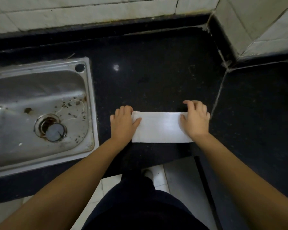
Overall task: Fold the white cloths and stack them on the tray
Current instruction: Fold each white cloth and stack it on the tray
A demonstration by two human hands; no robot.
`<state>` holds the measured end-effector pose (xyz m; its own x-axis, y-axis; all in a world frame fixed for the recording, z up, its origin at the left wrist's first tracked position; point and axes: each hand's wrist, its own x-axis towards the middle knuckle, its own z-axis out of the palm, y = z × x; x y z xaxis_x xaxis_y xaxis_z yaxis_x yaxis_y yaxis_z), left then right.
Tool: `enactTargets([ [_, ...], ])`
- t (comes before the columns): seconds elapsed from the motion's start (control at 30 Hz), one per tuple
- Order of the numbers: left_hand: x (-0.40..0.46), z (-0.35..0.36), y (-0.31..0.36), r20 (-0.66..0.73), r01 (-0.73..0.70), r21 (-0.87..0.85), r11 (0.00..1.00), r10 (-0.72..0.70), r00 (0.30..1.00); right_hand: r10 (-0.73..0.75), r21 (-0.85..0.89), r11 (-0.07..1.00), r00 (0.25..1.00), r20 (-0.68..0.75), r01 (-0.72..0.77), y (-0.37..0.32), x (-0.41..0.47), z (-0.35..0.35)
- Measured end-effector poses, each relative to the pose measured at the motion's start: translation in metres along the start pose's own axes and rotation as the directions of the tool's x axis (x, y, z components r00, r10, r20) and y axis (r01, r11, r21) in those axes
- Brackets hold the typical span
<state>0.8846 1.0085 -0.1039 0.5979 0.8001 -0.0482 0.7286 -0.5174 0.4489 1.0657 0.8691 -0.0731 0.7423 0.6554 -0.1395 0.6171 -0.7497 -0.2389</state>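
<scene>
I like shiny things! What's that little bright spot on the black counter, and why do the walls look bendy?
Head view: the spot is light glare on the glossy counter; the wide-angle lens curves the tiled wall.

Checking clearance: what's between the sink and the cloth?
Head view: the left hand on the cloth edge, plus bare counter beside the sink.

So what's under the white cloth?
The white cloth lies flat on the black counter, which shows all around it. The left hand and right hand press its ends. Anything tucked beneath or inside its folds is covered, so that cannot be seen.
</scene>
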Motion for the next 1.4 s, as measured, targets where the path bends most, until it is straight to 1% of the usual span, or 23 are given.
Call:
enactTargets([
  [0.07, -0.013, 0.0, -0.005, 0.008, -0.004, 0.021, 1.0, 0.004, 1.0, -0.165, 0.034, 0.986, 0.984, 0.074, 0.163, -0.032, 0.004, 0.001],
  [0.13, -0.028, 0.004, -0.01, 0.028, -0.052, 0.099, 0.994, 0.049, 0.998, -0.291, 0.076, 0.957, 0.939, 0.184, 0.281, -0.07, 0.008, 0.008],
  [0.17, -0.034, 0.007, -0.013, 0.031, -0.064, 0.146, 0.987, 0.06, 0.998, -0.326, 0.076, 0.945, 0.913, 0.244, 0.317, -0.087, 0.01, 0.013],
  [0.23, -0.042, 0.012, -0.018, 0.018, -0.03, 0.21, 0.977, 0.027, 0.999, -0.357, 0.006, 0.925, 0.867, 0.348, 0.379, -0.111, 0.013, 0.024],
  [0.3, -0.046, 0.013, -0.017, -0.003, 0.001, 0.212, 0.977, 0.0, 1.0, -0.327, -0.077, 0.917, 0.85, 0.413, 0.39, -0.123, 0.017, 0.03],
  [0.37, -0.046, 0.011, -0.014, 0.002, 0.02, 0.171, 0.985, -0.021, 1.0, -0.3, -0.116, 0.912, 0.832, 0.467, 0.394, -0.126, 0.021, 0.029],
  [0.4, -0.047, 0.01, -0.012, 0.018, 0.031, 0.145, 0.989, -0.034, 0.999, -0.304, -0.091, 0.915, 0.82, 0.484, 0.393, -0.124, 0.021, 0.026],
  [0.47, -0.046, 0.007, -0.013, 0.042, 0.042, 0.092, 0.995, -0.046, 0.998, -0.327, 0.079, 0.94, 0.808, 0.49, 0.333, -0.117, 0.019, 0.016],
  [0.5, -0.044, 0.004, -0.014, 0.048, 0.029, 0.059, 0.998, -0.032, 0.998, -0.349, 0.197, 0.937, 0.811, 0.469, 0.289, -0.111, 0.017, 0.008],
  [0.57, -0.034, -0.005, -0.011, 0.048, -0.03, -0.049, 0.998, 0.033, 0.998, -0.39, 0.387, 0.891, 0.838, 0.382, 0.238, -0.099, 0.017, -0.013],
  [0.63, -0.017, -0.023, 0.002, 0.019, -0.067, -0.247, 0.967, 0.074, 0.997, -0.404, 0.468, 0.844, 0.884, 0.235, 0.262, -0.088, 0.021, -0.039],
  [0.7, 0.005, -0.049, 0.023, -0.057, -0.114, -0.403, 0.908, 0.1, 0.993, -0.388, 0.53, 0.795, 0.919, 0.07, 0.296, -0.08, 0.028, -0.067],
  [0.8, 0.029, -0.096, 0.061, -0.186, -0.219, -0.517, 0.828, 0.141, 0.972, -0.324, 0.706, 0.64, 0.94, -0.11, 0.303, -0.074, 0.03, -0.11],
  [0.87, 0.032, -0.12, 0.078, -0.259, -0.3, -0.556, 0.775, 0.182, 0.949, -0.304, 0.782, 0.525, 0.932, -0.197, 0.336, -0.07, 0.023, -0.132],
  [0.9, 0.029, -0.128, 0.082, -0.286, -0.331, -0.573, 0.749, 0.196, 0.938, -0.311, 0.807, 0.475, 0.925, -0.22, 0.351, -0.067, 0.018, -0.138],
  [0.97, 0.017, -0.134, 0.081, -0.288, -0.357, -0.614, 0.704, 0.221, 0.932, -0.341, 0.822, 0.443, 0.915, -0.214, 0.357, -0.06, 0.008, -0.136],
  [1.07, -0.009, -0.115, 0.062, -0.161, -0.297, -0.656, 0.694, 0.256, 0.953, -0.375, 0.838, 0.454, 0.918, -0.129, 0.303, -0.043, -0.01, -0.106],
  [1.13, -0.028, -0.094, 0.043, -0.022, -0.198, -0.673, 0.713, 0.248, 0.969, -0.387, 0.842, 0.488, 0.922, -0.029, 0.231, -0.029, -0.026, -0.076],
  [1.2, -0.047, -0.073, 0.023, 0.14, -0.088, -0.652, 0.753, 0.233, 0.962, -0.397, 0.83, 0.538, 0.913, 0.097, 0.146, -0.014, -0.046, -0.046],
  [1.23, -0.054, -0.064, 0.014, 0.243, -0.023, -0.623, 0.782, 0.221, 0.944, -0.393, 0.816, 0.57, 0.904, 0.169, 0.095, -0.006, -0.057, -0.034],
  [1.3, -0.065, -0.052, 0.001, 0.444, 0.1, -0.556, 0.825, 0.193, 0.875, -0.379, 0.776, 0.63, 0.873, 0.308, 0.0, 0.006, -0.073, -0.016],
  [1.37, -0.068, -0.046, -0.004, 0.548, 0.143, -0.485, 0.863, 0.172, 0.819, -0.366, 0.75, 0.659, 0.848, 0.383, -0.055, 0.012, -0.08, -0.008],
  [1.4, -0.066, -0.045, -0.004, 0.556, 0.148, -0.469, 0.871, 0.162, 0.815, -0.35, 0.743, 0.666, 0.852, 0.389, -0.066, 0.012, -0.079, -0.007],
])
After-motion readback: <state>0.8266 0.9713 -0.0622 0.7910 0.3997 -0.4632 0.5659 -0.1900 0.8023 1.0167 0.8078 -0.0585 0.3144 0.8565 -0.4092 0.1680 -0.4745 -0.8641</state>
